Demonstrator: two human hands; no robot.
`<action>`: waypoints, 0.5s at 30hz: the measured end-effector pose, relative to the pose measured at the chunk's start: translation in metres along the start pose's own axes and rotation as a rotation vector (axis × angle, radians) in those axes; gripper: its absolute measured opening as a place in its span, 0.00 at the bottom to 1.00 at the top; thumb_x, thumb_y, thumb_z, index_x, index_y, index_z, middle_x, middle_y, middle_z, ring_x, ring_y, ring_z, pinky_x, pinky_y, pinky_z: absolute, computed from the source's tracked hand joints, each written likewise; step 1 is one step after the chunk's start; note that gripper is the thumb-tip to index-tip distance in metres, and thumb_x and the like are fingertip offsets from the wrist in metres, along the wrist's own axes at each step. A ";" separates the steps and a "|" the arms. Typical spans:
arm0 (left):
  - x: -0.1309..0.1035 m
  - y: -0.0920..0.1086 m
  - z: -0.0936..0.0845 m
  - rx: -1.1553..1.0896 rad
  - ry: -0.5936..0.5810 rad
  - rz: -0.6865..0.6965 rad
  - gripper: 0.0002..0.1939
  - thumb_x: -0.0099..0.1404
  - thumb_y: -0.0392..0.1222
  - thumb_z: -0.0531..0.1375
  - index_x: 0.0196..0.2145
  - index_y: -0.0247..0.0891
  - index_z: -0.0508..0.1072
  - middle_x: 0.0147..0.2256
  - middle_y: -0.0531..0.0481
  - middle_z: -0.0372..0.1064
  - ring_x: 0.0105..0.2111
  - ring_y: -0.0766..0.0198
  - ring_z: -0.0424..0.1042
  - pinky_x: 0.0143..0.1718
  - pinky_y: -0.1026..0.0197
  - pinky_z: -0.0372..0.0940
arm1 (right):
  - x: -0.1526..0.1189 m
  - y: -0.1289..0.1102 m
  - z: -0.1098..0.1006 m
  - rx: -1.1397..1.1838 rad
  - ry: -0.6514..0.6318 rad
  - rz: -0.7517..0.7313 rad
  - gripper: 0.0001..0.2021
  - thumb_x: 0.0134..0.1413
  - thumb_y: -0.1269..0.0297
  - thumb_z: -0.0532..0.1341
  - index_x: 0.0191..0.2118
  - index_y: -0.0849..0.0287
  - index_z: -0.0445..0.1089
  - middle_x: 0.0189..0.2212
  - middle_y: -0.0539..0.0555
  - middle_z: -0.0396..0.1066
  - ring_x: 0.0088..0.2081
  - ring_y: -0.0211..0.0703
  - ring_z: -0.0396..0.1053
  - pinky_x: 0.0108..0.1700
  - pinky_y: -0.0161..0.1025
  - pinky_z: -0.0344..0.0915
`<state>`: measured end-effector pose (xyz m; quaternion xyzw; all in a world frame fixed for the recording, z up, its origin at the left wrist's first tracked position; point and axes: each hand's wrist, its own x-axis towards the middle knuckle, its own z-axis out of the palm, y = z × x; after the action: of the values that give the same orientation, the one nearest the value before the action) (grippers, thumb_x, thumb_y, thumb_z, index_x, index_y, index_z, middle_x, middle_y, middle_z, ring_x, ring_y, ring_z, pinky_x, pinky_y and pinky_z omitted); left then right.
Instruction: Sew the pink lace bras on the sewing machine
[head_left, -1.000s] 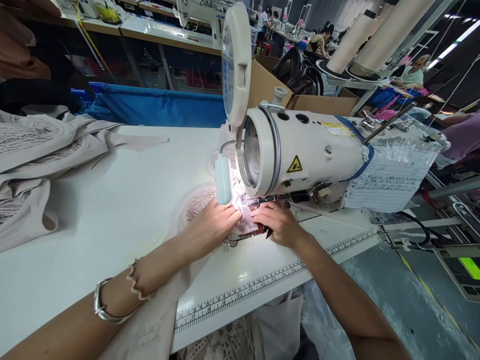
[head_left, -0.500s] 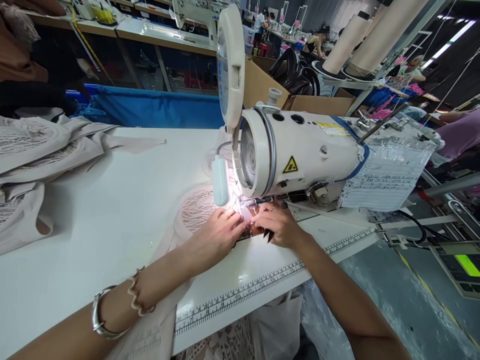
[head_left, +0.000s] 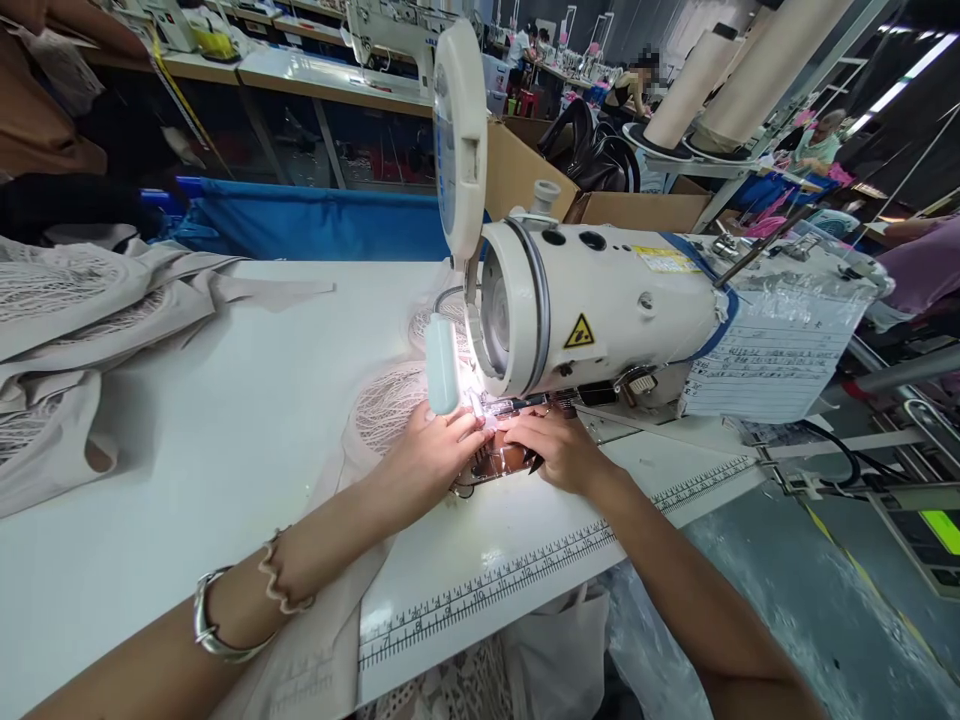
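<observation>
On a glossy white table [head_left: 262,380] with one ruler strip [head_left: 487,597], before a bench [head_left: 330,75] in a crowded workroom, one pale netted fabric [head_left: 384,405] is laid under one sewing machine [head_left: 600,300]. It is touched by two hands, left hand [head_left: 431,452] and right hand [head_left: 556,445], fingers drawn narrow; whether it is pinched cannot be told. Two bracelets [head_left: 212,622] are worn on the left arm, and one cloth heap [head_left: 142,328] is piled leftward.

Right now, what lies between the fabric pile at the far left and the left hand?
White tabletop, then, nearest the left hand, pale fabric with a stringy panel. The head view shows this.
</observation>
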<state>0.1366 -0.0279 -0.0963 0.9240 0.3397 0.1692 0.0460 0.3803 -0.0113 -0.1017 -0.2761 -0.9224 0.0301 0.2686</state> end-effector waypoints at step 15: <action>0.006 -0.018 -0.006 -0.051 0.027 -0.071 0.19 0.72 0.29 0.45 0.48 0.41 0.72 0.46 0.45 0.75 0.43 0.54 0.71 0.56 0.38 0.57 | -0.001 0.000 0.002 -0.042 0.042 0.008 0.22 0.47 0.88 0.48 0.37 0.56 0.69 0.45 0.53 0.79 0.46 0.45 0.76 0.45 0.41 0.69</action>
<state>0.1279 -0.0103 -0.0920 0.9076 0.3684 0.1885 0.0708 0.3800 -0.0119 -0.1038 -0.2860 -0.9158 0.0059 0.2818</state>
